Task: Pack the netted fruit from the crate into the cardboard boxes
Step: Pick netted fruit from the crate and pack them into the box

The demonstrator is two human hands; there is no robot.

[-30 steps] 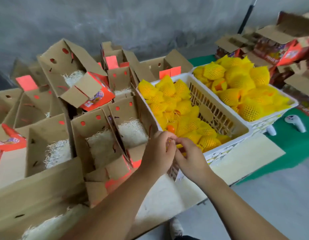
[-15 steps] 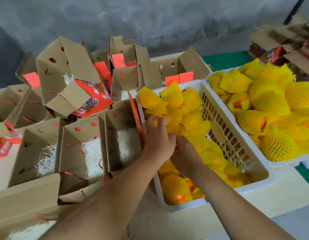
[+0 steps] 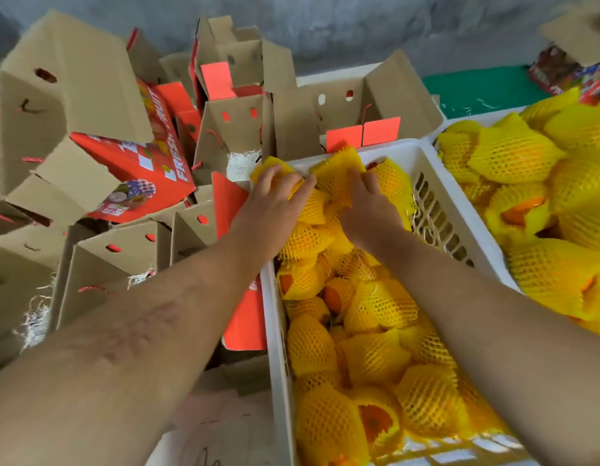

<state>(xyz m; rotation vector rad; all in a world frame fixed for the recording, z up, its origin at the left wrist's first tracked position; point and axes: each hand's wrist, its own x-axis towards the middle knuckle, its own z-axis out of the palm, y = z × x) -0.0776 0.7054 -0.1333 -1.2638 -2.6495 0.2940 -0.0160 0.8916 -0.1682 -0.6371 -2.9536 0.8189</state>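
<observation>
A white plastic crate (image 3: 426,163) in the middle holds many fruits in yellow foam nets (image 3: 376,307). Both my hands reach to its far end. My left hand (image 3: 275,200) curls over a netted fruit (image 3: 312,205) at the far left corner. My right hand (image 3: 369,206) presses its fingers into another netted fruit (image 3: 392,183) beside it. Open cardboard boxes (image 3: 123,260) with red flaps and white shredded padding stand just left of the crate.
A second white crate (image 3: 460,124) heaped with netted fruit (image 3: 544,203) sits at the right. More open and tilted boxes crowd the left and back, one printed red (image 3: 147,163). Behind them are a green surface (image 3: 476,92) and a grey wall.
Both hands have moved from the near edge of the crate to its far end and closed onto netted fruits. The view has come closer over the crate.
</observation>
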